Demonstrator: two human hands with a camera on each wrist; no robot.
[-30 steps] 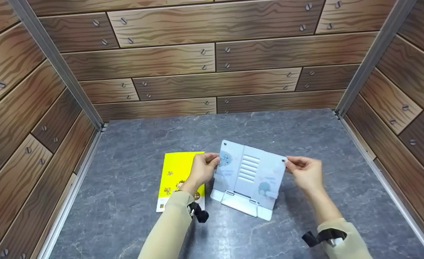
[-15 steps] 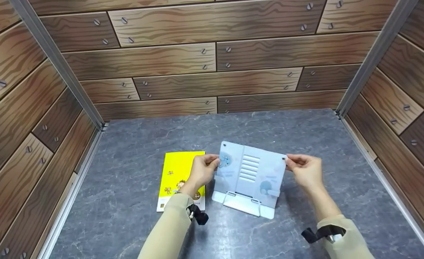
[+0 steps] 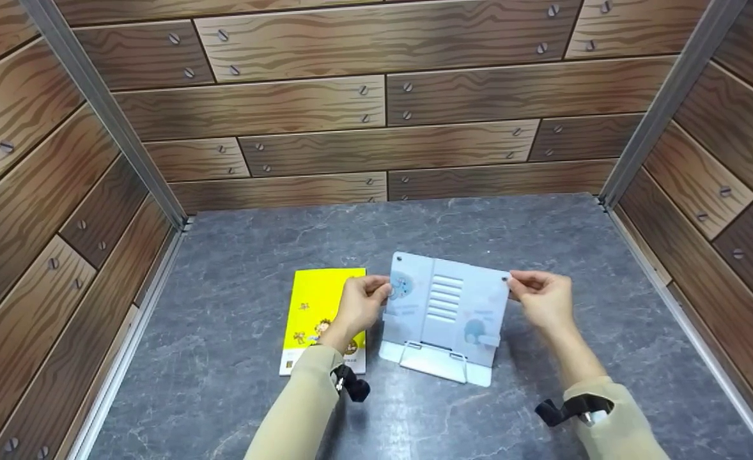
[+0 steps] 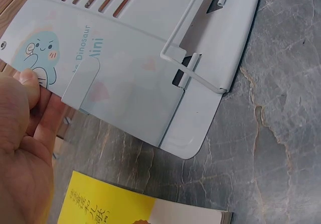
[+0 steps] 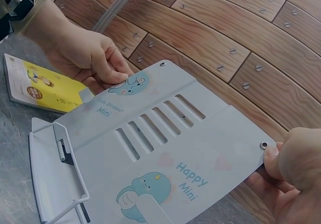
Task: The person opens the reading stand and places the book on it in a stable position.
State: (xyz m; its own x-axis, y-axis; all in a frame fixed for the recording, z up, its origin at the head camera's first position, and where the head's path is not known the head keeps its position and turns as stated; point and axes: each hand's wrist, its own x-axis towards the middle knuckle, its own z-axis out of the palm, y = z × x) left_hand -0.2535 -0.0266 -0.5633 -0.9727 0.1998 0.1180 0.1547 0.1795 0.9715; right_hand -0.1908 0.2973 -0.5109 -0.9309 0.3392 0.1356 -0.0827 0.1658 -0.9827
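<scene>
A pale blue book stand with slots and dinosaur drawings leans back on the table between both hands. My left hand pinches its left side edge, thumb on the front face beside a dinosaur print. At the upper right corner, my right hand grips the edge between thumb and fingers. A white wire holder sits over the stand's bottom ledge. Small page clips lie against the panel. To the left lies a yellow book with cartoon figures, partly covered by my left hand and forearm.
The grey marbled table is bounded by wood-patterned walls at the back and both sides. Metal rails run along the table's side edges. Black straps sit around both wrists.
The book stand's lower edge has shifted slightly right and up in the head view, so it stands a little straighter. Both hands keep their hold; the yellow book stays put.
</scene>
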